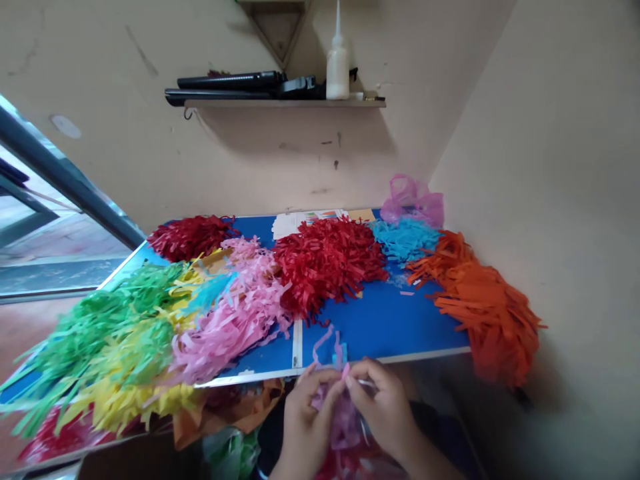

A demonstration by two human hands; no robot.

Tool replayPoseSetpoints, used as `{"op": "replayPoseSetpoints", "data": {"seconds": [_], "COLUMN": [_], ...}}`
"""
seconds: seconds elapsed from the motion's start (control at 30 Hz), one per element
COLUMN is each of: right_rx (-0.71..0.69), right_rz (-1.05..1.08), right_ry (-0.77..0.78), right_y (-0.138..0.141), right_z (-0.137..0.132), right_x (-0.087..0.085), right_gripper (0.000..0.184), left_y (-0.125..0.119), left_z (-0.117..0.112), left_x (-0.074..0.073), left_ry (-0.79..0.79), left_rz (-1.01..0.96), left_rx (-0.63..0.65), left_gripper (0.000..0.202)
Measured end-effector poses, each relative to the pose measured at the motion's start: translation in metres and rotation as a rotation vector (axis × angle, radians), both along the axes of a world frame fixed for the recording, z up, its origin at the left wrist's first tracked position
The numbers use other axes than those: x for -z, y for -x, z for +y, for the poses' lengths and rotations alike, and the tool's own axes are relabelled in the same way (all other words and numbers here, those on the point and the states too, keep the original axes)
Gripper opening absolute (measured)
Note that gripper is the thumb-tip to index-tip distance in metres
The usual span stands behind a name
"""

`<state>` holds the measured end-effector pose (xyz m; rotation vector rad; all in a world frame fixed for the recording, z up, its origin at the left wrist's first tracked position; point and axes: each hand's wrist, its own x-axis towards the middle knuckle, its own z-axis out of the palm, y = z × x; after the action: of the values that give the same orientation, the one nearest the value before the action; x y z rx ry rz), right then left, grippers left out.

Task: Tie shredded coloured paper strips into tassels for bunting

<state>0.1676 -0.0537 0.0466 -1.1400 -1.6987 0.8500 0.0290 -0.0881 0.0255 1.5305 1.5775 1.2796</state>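
Observation:
My left hand point(311, 408) and my right hand point(381, 403) meet just in front of the table's edge. Thumbs and fingers of both are pinched together on a small pink paper strip point(345, 371). Below and between them hangs a bundle of light purple fringed paper point(345, 420), and a few of its thin strips rise above the fingers over the table. A thin white piece, too blurred to name, shows beside my right hand. The nearest pile on the table is red fringed paper point(330, 260).
On the blue table point(390, 327) lie green point(105, 320), yellow point(145, 403), pink point(230, 320), light blue point(406, 239) and orange point(490, 307) fringed paper piles. A pink plastic bag point(415, 203) sits at the back. Above, a wall shelf point(285, 104) holds a squeeze bottle point(338, 70).

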Motion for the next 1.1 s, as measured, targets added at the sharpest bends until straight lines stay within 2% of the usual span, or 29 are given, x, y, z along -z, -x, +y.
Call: {"op": "replayPoseSetpoints", "data": {"seconds": [0.17, 0.33, 0.4, 0.5, 0.6, 0.67, 0.73, 0.8, 0.9, 1.0, 1.1], "right_rx": [0.010, -0.094, -0.117, -0.094, -0.066, -0.053, -0.043, -0.030, -0.029, -0.035, -0.053], "right_rz": [-0.093, -0.239, -0.266, -0.244, -0.212, -0.171, -0.102, -0.026, 0.046, 0.128, 0.204], "right_ry": [-0.112, -0.219, -0.263, -0.284, -0.224, -0.127, 0.005, 0.121, 0.219, 0.297, 0.302], "right_y": [-0.002, -0.008, -0.010, -0.008, -0.006, -0.005, -0.005, -0.005, -0.007, -0.012, -0.015], "right_z": [0.001, 0.001, 0.001, 0.000, -0.001, -0.002, -0.001, 0.001, 0.006, 0.009, 0.005], "right_x": [0.006, 0.007, 0.007, 0.012, 0.020, 0.026, 0.033, 0.038, 0.040, 0.035, 0.026], "right_gripper": [0.017, 0.020, 0.019, 0.018, 0.019, 0.020, 0.020, 0.024, 0.029, 0.032, 0.035], "left_y": [0.004, 0.006, 0.003, -0.005, -0.011, -0.013, -0.013, -0.012, -0.009, -0.003, -0.001], "left_z": [0.002, 0.003, 0.002, -0.001, -0.005, -0.009, -0.011, -0.010, -0.007, -0.002, 0.000], "left_x": [0.001, -0.004, -0.005, -0.002, 0.004, 0.007, 0.009, 0.010, 0.011, 0.012, 0.009], "left_ry": [0.011, 0.111, 0.153, 0.163, 0.100, 0.003, -0.113, -0.158, 0.038, 0.298, 0.439], "left_rz": [-0.013, -0.034, -0.072, -0.114, -0.083, -0.003, 0.078, 0.052, -0.276, -0.738, -1.126], "left_rx": [0.063, 0.154, 0.131, 0.022, -0.075, -0.115, -0.133, -0.107, -0.039, -0.005, 0.033], "left_gripper": [0.018, 0.019, 0.017, 0.014, 0.013, 0.013, 0.012, 0.008, 0.004, 0.013, 0.021]}}
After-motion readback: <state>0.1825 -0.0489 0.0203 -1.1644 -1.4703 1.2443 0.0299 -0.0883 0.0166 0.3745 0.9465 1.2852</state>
